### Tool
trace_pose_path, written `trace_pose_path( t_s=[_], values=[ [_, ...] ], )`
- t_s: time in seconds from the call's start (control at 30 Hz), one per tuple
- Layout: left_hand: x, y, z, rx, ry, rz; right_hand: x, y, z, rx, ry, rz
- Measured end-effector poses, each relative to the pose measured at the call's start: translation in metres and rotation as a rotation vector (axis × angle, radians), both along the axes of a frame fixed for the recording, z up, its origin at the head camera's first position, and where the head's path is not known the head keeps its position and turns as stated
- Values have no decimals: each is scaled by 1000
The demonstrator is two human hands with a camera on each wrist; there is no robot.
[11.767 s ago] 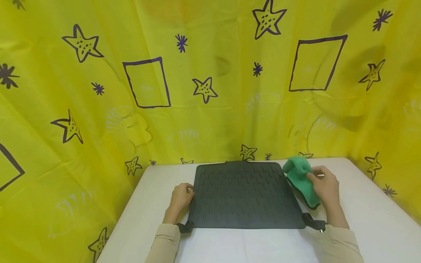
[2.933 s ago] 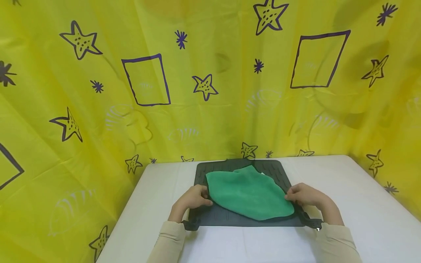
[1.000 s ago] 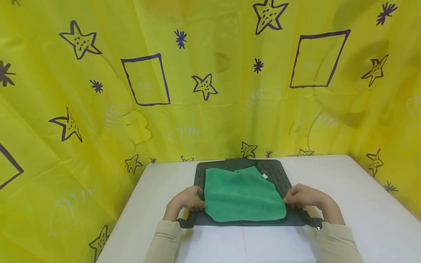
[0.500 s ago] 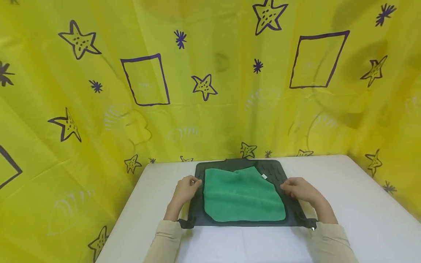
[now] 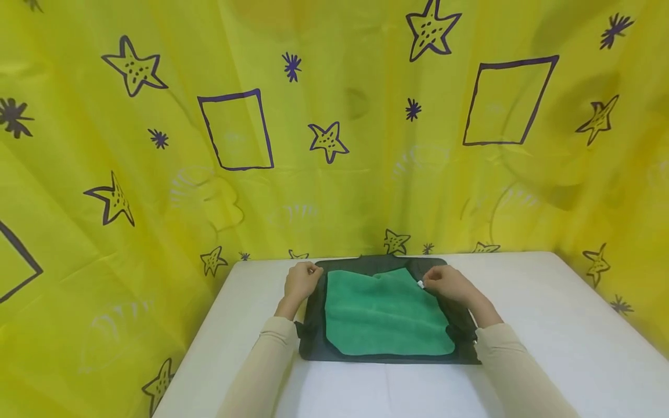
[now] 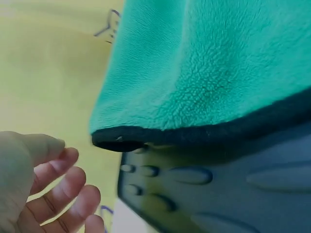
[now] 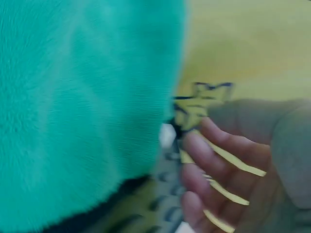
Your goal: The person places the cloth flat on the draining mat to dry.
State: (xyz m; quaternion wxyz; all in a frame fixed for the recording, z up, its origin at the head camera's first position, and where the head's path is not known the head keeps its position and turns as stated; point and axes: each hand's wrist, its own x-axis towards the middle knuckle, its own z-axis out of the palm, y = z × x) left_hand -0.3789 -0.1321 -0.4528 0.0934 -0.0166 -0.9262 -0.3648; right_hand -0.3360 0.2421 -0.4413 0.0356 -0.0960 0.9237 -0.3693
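White table [image 5: 549,325]: ribbed dark mat [image 5: 313,342], fleecy green cloth [image 5: 384,316], both hands [image 5: 302,280] near.

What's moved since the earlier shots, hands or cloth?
Both hands slid from the near corners of the green cloth to its far corners: left hand far-left, right hand by the white tag. Cloth still spread on the black mat.
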Motion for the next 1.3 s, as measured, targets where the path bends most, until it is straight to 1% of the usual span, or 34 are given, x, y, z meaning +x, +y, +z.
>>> trace_pose_path(
  t_s=[0.1, 0.2, 0.27, 0.47, 0.53, 0.63, 0.77, 0.87, 1.0, 1.13, 1.2, 1.3],
  values=[
    [-11, 5, -6, 30, -48, -11, -15, -6, -13, 27, -5, -25],
    [-16, 10, -11, 49, -89, -18, -25, -11, -25, 53, -18, -70],
    [-17, 12, -13, 63, -113, -7, -29, -14, -30, 66, -23, -100],
    [-16, 15, -16, 21, -157, 67, -36, -21, -39, 85, -17, -182],
    [-16, 16, -18, -6, -175, 64, -37, -21, -41, 97, -14, -191],
    [-17, 16, -19, -23, -192, 23, -38, -22, -41, 108, -19, -197],
    [-17, 17, -19, 15, -182, -30, -37, -21, -39, 105, -30, -195],
    [-15, 16, -17, 55, -167, -45, -38, -20, -38, 93, -33, -192],
    [-14, 15, -12, 87, -162, -68, -40, -16, -40, 81, -11, -171],
    [-14, 12, -5, 118, -133, -96, -44, -9, -40, 44, 42, -175],
    [-15, 10, 0, 129, -112, -113, -46, -6, -38, 18, 67, -202],
    [-15, 8, 5, 156, -99, -142, -47, -1, -34, -16, 103, -236]
  ],
)
